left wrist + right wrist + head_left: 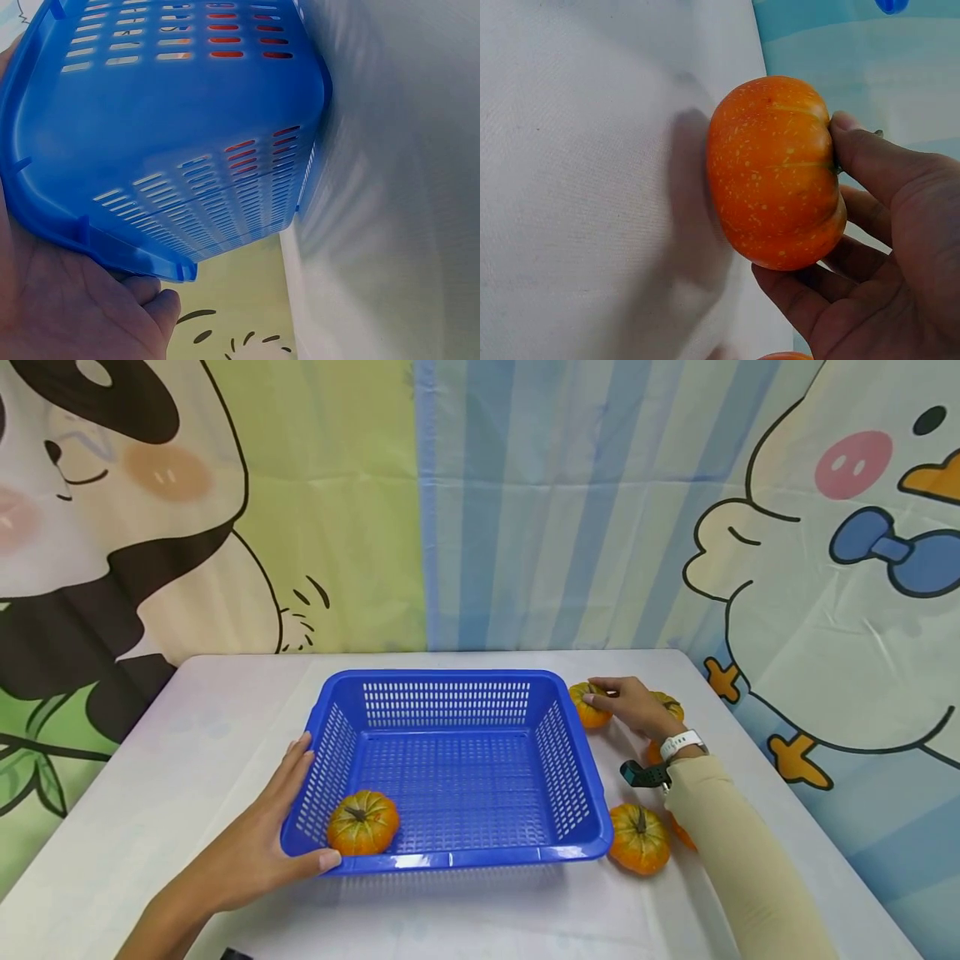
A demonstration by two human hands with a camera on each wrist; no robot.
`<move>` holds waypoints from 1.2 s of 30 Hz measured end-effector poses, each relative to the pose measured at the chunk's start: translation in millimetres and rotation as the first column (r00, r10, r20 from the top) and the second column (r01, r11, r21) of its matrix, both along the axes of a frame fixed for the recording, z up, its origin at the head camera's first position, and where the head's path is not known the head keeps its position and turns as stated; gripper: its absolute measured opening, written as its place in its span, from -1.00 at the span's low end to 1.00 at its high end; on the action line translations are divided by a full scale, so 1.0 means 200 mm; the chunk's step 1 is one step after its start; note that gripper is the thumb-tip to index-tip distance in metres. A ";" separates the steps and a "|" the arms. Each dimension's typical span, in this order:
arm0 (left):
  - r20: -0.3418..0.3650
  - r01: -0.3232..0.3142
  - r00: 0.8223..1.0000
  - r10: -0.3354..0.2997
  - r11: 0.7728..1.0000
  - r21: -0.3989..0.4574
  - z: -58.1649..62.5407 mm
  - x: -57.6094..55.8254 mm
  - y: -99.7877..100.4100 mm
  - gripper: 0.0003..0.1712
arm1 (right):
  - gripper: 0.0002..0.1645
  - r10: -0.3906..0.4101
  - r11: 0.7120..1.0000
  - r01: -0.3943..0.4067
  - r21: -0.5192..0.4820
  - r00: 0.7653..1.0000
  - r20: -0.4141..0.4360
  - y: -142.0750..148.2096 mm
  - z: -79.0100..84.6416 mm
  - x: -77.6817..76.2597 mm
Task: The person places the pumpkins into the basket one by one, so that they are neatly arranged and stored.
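A blue plastic basket (450,858) with slotted walls stands on the table. Inside its front left corner lies a small orange pumpkin (363,823). My left hand (258,839) grips that same corner from outside, its thumb on the front rim and its fingers along the left rim. The left wrist view shows the palm against the basket's edge (139,262). Beyond the basket's right side, my right hand (637,706) holds another small pumpkin (589,708). In the right wrist view, thumb and fingers grip this pumpkin (776,176) around its stem side.
To the right of the basket, a pumpkin (640,839) sits by the front corner. More pumpkins are partly hidden by the right arm, one of them behind the hand (667,703). A printed curtain (510,510) hangs behind the white table (240,718).
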State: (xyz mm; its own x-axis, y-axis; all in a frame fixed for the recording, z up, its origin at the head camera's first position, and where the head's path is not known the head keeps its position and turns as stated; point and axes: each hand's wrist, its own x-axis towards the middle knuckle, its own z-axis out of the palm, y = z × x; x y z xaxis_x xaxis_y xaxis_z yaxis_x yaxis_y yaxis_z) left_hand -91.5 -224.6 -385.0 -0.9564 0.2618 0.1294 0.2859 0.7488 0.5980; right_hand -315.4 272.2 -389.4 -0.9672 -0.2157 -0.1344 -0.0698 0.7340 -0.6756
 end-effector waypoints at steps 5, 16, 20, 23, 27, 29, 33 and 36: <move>0.001 -0.004 1.000 0.004 1.000 -0.008 0.01 0.00 0.00 0.34 | -0.19 -0.011 0.999 0.010 -0.033 1.000 -0.016 -0.01 0.03 0.00; 0.007 -0.003 1.000 0.003 1.000 -0.005 0.01 0.01 0.00 0.34 | -0.18 -0.002 1.000 0.000 -0.023 0.998 -0.059 -0.03 0.08 -0.02; 0.002 -0.008 1.000 0.008 1.000 -0.005 0.02 0.01 -0.01 0.35 | -0.15 0.003 0.999 -0.005 -0.035 0.998 -0.057 -0.05 0.11 -0.04; 0.002 -0.011 1.000 0.011 1.000 -0.007 0.02 0.01 -0.01 0.35 | -0.15 -0.013 0.999 0.010 -0.043 0.998 -0.068 -0.05 0.15 -0.04; 0.015 -0.004 1.000 0.004 1.000 -0.008 0.01 0.00 -0.01 0.34 | -0.13 -0.045 0.998 0.043 -0.036 0.996 -0.074 -0.03 0.20 -0.02; 0.019 -0.006 1.000 0.006 1.000 -0.015 0.01 0.00 0.00 0.34 | -0.11 -0.045 0.998 0.042 -0.035 0.996 -0.075 -0.01 0.22 -0.01; 0.023 -0.015 1.000 0.015 1.000 -0.025 0.03 0.00 0.01 0.35 | -0.06 -0.041 0.998 0.037 -0.047 0.996 -0.083 -0.02 0.27 0.00; 0.028 -0.018 0.999 0.018 1.000 -0.022 0.03 0.00 0.01 0.36 | -0.06 -0.037 0.998 0.032 -0.052 0.995 -0.093 -0.04 0.29 0.00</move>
